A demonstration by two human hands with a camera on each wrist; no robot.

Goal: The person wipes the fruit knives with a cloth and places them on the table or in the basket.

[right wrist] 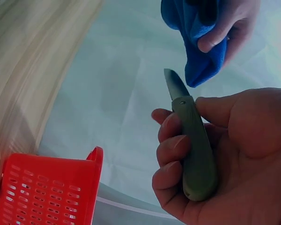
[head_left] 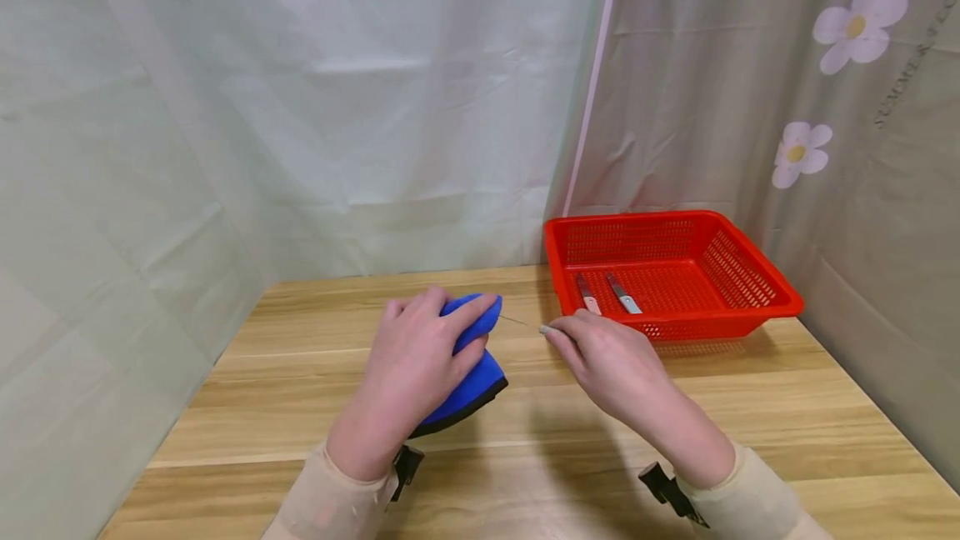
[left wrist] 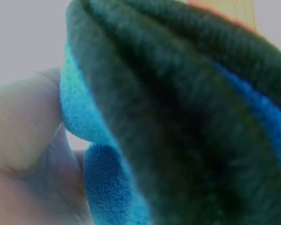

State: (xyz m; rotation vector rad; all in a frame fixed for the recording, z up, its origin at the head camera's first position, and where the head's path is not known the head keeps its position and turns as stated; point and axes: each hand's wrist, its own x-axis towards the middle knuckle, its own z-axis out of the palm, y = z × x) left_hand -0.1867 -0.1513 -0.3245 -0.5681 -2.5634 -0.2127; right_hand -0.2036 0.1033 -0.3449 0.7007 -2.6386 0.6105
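Note:
My left hand (head_left: 422,352) grips a folded blue cloth (head_left: 480,382) with a dark edge, the thumb and fingers pinching its upper fold. In the left wrist view the cloth (left wrist: 107,183) and its dark trim fill most of the picture. Opposite it, my right hand (head_left: 611,357) holds a small knife by its handle, fingers curled round it. The right wrist view shows the pale grey-green handle (right wrist: 199,154) and the short blade (right wrist: 175,84) pointing toward the cloth (right wrist: 201,61). A small gap separates blade and cloth there.
A red plastic basket (head_left: 720,325) stands at the back right of the wooden table (head_left: 315,340). Inside lie two knives, one with a pinkish-white handle (head_left: 592,305) and another with a light blue handle (head_left: 630,304). A pale curtain (head_left: 420,107) hangs behind the table.

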